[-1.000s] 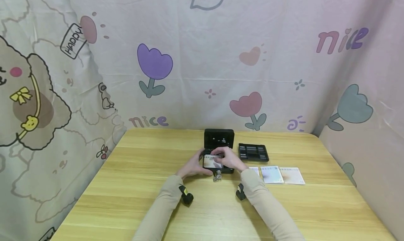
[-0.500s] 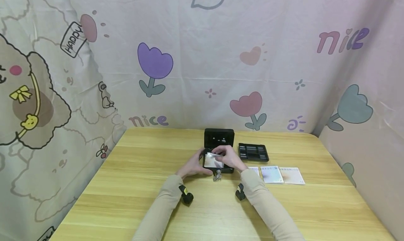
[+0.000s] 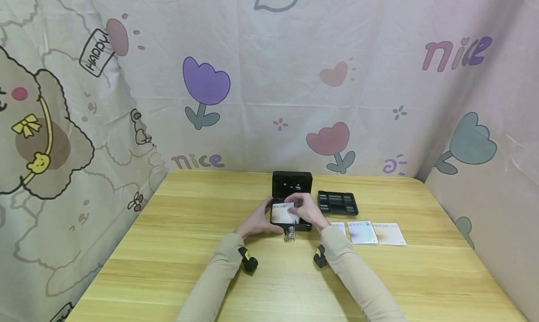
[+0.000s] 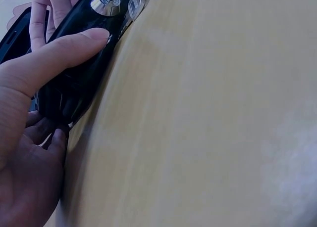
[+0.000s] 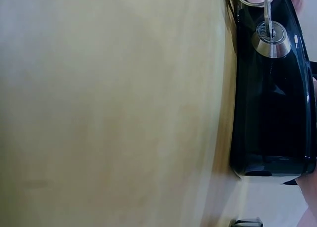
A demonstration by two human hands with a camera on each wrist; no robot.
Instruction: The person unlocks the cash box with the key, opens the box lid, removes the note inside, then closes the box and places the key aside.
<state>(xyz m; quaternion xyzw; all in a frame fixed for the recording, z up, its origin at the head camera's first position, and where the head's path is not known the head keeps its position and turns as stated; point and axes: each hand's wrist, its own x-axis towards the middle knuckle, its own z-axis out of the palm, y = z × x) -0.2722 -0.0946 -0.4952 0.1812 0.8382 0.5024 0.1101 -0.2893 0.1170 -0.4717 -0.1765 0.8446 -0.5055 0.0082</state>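
Observation:
A small black cash box (image 3: 292, 184) stands on the table with its lid raised. My left hand (image 3: 258, 220) grips its left side, the thumb (image 4: 74, 50) pressed along the front wall. Over the open box, my right hand (image 3: 306, 208) pinches a pale printed paper card (image 3: 281, 214) near its right edge. That card covers the left part of the box's inside. A key sits in the round silver lock (image 5: 272, 41) on the front, and a bunch of keys (image 3: 289, 234) hangs below it. In the right wrist view the box hides most of the right hand.
Right of the box lies a black compartment tray (image 3: 338, 203). In front of it are a bluish printed card (image 3: 362, 233) and a beige printed card (image 3: 389, 234), with another card (image 3: 339, 227) partly behind the right wrist. A patterned cloth (image 3: 269, 78) hangs along the table's back edge.
Half a second ago the card was tilted and its print was out of sight; now its printed top edge shows again. The right fingers have shifted slightly, while the left hand stays put.

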